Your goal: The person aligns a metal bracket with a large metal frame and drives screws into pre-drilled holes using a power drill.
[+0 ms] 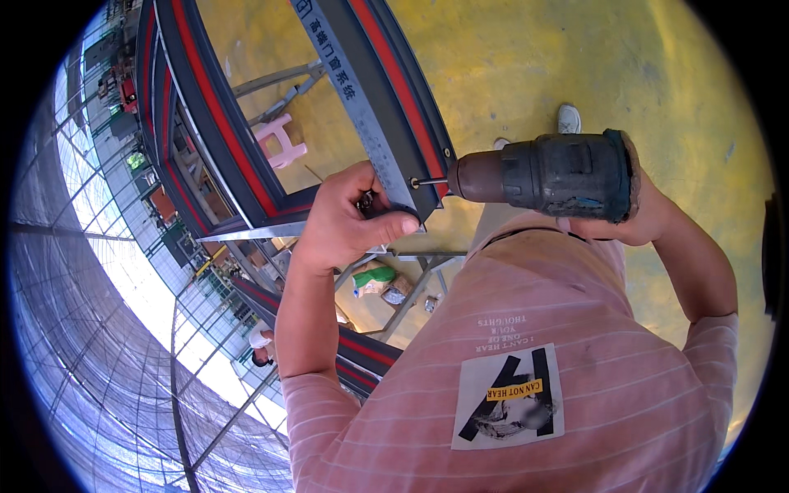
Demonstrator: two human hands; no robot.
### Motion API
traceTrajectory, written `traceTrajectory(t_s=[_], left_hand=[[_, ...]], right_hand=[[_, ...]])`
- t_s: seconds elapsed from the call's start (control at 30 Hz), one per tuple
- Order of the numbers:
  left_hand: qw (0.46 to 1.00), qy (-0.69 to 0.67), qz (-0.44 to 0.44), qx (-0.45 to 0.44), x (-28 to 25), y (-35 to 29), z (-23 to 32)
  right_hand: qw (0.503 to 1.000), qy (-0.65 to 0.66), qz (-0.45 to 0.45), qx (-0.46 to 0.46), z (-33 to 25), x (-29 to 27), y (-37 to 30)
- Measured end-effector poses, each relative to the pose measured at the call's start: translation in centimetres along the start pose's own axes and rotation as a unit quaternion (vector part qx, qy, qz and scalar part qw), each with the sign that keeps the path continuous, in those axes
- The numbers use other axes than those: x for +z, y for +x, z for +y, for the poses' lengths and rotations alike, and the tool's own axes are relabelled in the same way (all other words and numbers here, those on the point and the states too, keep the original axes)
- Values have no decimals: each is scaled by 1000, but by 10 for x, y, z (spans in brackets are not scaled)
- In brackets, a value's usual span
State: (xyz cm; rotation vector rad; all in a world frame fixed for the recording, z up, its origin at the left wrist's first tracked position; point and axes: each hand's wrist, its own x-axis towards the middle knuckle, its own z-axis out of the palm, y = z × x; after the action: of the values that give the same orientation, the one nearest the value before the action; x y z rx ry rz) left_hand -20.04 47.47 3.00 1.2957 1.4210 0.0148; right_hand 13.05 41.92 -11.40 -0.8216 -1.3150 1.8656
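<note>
My right hand (647,212) is closed round the grip of a dark, worn power drill (538,177), partly hidden behind the tool. The drill lies level and points left. Its thin bit (432,181) meets a small brass-coloured hole or screw head near the corner of a dark grey metal window frame (393,123) with a red stripe. My left hand (349,215) is at that corner, thumb along the end of the frame. Its curled fingers hold small dark metal pieces (366,202) that look like screws, mostly hidden.
More red-striped frame bars (209,107) stretch away at the left. Below are metal stand legs (411,300), a pink plastic stool (281,141) and a green-and-tan bag (376,279) on the yellow floor (526,57). Another person (262,345) is farther off at the lower left.
</note>
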Motion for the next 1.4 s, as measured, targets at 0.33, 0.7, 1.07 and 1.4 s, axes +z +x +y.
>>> traceTrajectory(t_s=[0.33, 0.7, 1.07, 1.4], left_hand=[[1000, -21, -4, -14, 1, 0, -1], [1000, -25, 2, 9, 2, 4, -4], [998, 18, -62, 17, -9, 8, -3], [990, 21, -124, 65, -9, 17, 9]], right_hand=[[999, 28, -22, 20, -5, -6, 9], [965, -192, -152, -94, -25, -52, 54], [861, -414, -26, -295, -59, -97, 65], [899, 235, 359, -90, 43, 94, -22]])
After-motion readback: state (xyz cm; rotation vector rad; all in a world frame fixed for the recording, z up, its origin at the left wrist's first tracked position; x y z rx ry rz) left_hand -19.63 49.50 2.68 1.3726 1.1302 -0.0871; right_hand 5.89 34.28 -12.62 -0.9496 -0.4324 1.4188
